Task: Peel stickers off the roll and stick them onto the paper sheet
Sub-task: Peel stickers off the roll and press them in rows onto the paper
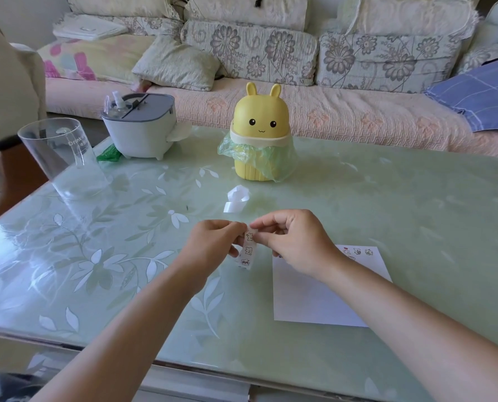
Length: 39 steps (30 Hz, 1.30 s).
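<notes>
Both our hands meet just above the table [387,198], a little left of the paper sheet [308,297]. Our left hand [213,242] has its fingers curled in and pinches the sticker strip [248,250] from the left side. Our right hand [295,242] closes thumb and forefinger on the strip's top end, with the other fingers loosely folded behind. The strip hangs down between the two hands, showing three small cartoon stickers one under another, and its lower end curls clear of the tabletop. We judge this to be the peeling step: the right fingertips look to be working at the topmost sticker, though we cannot tell whether its edge has lifted yet. A few stickers [358,251] already sit in a row along the far edge of the sheet, and most of the page is bare, so we take the job to be in its early part. Next we would need a fine pull to lift one sticker free while the left hand steadies the backing. Then comes a short carry rightward to the sheet, which lies flat just beside and partly under our right wrist. A white curl of spent backing [236,198] rests on the table beyond the hands, before the yellow rabbit-eared bin [259,132].
</notes>
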{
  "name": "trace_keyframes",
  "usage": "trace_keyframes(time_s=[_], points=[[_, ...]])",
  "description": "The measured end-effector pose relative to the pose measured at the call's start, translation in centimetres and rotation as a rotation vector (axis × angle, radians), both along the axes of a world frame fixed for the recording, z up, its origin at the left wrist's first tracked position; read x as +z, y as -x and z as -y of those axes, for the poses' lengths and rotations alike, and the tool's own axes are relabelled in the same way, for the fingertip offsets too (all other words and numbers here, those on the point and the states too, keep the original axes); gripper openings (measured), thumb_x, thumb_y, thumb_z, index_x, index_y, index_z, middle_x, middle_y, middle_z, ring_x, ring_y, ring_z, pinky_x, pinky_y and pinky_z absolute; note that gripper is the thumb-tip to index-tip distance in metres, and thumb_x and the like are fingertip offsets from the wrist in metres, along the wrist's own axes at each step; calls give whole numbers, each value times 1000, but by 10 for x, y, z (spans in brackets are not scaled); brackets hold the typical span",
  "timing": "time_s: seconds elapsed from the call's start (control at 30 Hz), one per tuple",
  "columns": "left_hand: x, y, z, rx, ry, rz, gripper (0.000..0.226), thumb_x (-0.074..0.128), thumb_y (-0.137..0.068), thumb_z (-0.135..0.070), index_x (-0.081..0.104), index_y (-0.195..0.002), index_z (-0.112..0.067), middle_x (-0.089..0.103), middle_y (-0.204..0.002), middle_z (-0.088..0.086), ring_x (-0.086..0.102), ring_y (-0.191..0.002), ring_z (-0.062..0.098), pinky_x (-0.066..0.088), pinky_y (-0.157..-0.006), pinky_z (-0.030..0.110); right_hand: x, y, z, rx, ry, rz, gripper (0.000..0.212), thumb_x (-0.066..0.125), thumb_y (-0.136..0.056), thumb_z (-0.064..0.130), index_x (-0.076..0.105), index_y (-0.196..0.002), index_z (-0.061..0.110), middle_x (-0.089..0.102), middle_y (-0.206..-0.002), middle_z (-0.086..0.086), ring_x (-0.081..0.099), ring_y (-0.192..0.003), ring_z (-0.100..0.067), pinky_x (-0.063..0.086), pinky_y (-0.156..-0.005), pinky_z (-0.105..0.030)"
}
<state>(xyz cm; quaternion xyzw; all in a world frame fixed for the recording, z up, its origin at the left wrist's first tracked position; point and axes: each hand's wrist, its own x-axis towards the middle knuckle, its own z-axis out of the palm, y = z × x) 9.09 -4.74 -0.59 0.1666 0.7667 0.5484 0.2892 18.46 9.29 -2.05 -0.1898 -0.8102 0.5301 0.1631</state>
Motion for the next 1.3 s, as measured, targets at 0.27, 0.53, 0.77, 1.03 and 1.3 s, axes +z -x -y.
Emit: trace_keyframes(time_s=[0.27,0.53,0.77,1.03,1.3], points=[[2,-1,2,-26,44,-5,19,61,-89,-27,76,-85,-15,75,-86,1,59,-62,11,40,-61,23,3,-6,5,-3,-271,-33,12,78,-85,16,80,-92,25,52,-46,29,41,-44,-6,32,-52,-9],[2,1,3,-139,-25,-49,14,62,-90,-27,73,-90,-18,73,-80,-1,58,-62,7,40,-61,19,2,0,2,-129,-57,-86,15,82,-81,20,74,-85,31,67,-68,13,49,-47,-1,43,-59,-21],[-7,11,5,-344,229,-505,29,53,-95,-20,70,-87,-41,66,-75,-13,50,-54,3,44,-53,19,9,-7,-10,13,-472,67,37,76,-82,23,69,-113,41,53,-109,17,56,-70,-4,46,-75,-19],[-9,7,3,-384,257,-424,14,59,-92,-29,72,-92,-34,67,-83,-11,58,-61,1,46,-50,12,-5,-8,-11,210,-343,233,41,64,-88,11,70,-117,39,70,-105,23,59,-74,-4,43,-71,-8],[-18,5,7,-462,360,-675,27,82,-71,-37,68,-94,-33,60,-76,-25,54,-79,-9,40,-95,27,-2,-10,-14,229,-369,348,40,71,-84,16,70,-117,39,67,-96,17,60,-76,-2,44,-70,-11]])
